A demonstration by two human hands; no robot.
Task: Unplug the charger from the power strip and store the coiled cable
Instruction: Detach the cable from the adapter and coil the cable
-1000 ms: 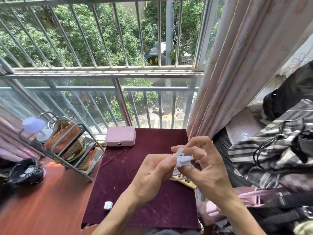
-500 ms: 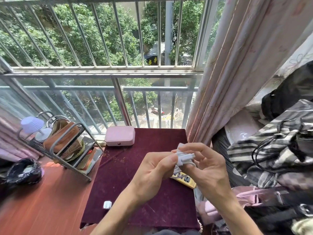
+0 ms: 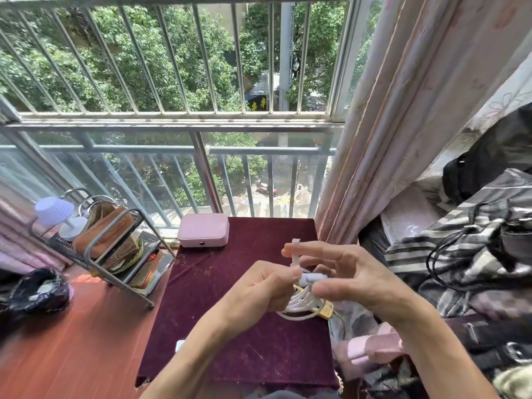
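Hands meet in the head view above the right half of a tabletop [image 3: 230,355] covered in dark red velvet. The left hand [image 3: 259,292] has its grip clenched on the coiled cable [image 3: 299,305], thumb pressed against the white bundle near a short cylindrical plug end. The right hand [image 3: 354,280] closes thumb and curled fingers on the same bundle from the other side, its forefinger stretched out over a white strap [image 3: 296,249] that sticks up above the hands. The cable's loops hang below both hands, held clear of the cloth. Just under them a yellow power strip [image 3: 326,309] lies at the tabletop's right edge, mostly hidden by the loops and the right hand. A pink case [image 3: 203,230] sits at the far edge by the window railing [image 3: 172,125]. To the left stands a wire rack [image 3: 115,254] with a small lilac lamp [image 3: 54,208]. A pale curtain [image 3: 403,110] hangs on the right, beside striped fabric [image 3: 460,254].
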